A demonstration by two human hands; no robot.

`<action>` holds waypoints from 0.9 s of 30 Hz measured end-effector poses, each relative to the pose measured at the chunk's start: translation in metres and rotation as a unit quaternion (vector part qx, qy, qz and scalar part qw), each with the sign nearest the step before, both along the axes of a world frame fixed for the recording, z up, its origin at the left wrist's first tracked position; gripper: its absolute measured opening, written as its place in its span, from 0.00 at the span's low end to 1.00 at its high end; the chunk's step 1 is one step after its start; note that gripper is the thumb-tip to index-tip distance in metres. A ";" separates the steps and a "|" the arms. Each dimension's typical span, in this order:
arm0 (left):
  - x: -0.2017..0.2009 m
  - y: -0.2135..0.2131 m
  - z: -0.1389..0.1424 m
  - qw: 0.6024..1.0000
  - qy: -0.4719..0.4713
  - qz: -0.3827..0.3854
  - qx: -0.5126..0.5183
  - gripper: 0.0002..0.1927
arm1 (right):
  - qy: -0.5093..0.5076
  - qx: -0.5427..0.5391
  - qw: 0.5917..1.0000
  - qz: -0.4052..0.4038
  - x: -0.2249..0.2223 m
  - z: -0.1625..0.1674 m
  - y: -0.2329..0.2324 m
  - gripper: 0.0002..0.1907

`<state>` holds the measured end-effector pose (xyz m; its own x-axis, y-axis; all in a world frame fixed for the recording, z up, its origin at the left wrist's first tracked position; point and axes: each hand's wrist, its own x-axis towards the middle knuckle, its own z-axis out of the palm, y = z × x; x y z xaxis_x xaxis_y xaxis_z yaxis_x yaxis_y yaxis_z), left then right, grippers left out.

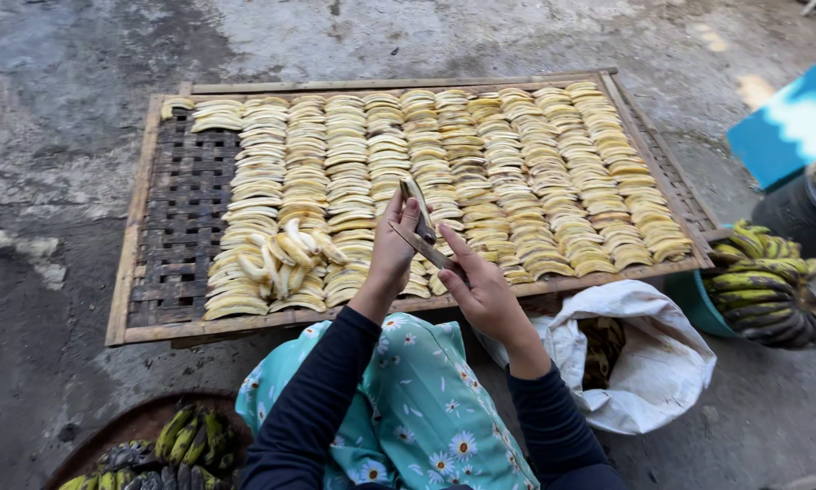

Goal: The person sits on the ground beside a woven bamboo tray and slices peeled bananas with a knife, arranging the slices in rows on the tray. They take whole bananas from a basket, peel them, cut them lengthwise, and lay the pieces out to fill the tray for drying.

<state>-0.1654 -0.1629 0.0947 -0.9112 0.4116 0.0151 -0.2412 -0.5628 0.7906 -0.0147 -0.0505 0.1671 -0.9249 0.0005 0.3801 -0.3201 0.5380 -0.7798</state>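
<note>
My left hand (395, 245) holds a small banana piece (416, 201) upright above the front edge of a woven bamboo drying tray (183, 200). My right hand (481, 283) grips a knife (423, 247), whose blade points toward the left hand and touches the banana. Rows of sliced bananas (481, 172) cover most of the tray. A small heap of peeled whole bananas (285, 257) lies on the slices just left of my left hand.
A white sack (653, 363) lies open at my right. Green-black banana bunches (766, 290) rest in a teal tub at far right. More unpeeled bananas (186, 440) fill a basket at lower left. A blue object (789, 122) stands at the right edge. The ground is rough concrete.
</note>
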 end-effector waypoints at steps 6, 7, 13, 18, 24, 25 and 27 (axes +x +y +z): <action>0.002 -0.001 -0.015 0.999 0.020 0.040 0.022 0.27 | 0.010 -0.028 0.999 -0.023 -0.013 -0.005 -0.026 0.26; 0.003 -0.002 -0.016 0.998 0.026 0.045 0.019 0.28 | 0.018 -0.047 0.999 -0.020 -0.012 -0.009 -0.028 0.25; 0.019 -0.011 -0.013 0.993 0.080 0.082 -0.017 0.30 | -0.078 -0.261 0.962 0.014 -0.010 -0.047 -0.028 0.27; 0.031 -0.018 -0.013 0.981 0.130 0.132 -0.055 0.31 | -0.067 -0.297 0.952 0.025 -0.015 -0.067 -0.032 0.24; 0.018 -0.011 -0.032 0.991 0.114 0.041 -0.064 0.26 | -0.125 -0.405 0.905 0.022 -0.015 -0.063 -0.021 0.21; 0.013 -0.011 -0.035 0.998 0.038 -0.031 -0.032 0.26 | -0.128 -0.422 0.897 0.029 -0.013 -0.062 -0.016 0.21; 0.002 -0.020 -0.038 0.984 -0.053 -0.165 -0.027 0.24 | -0.114 -0.434 0.893 0.009 -0.008 -0.060 -0.001 0.20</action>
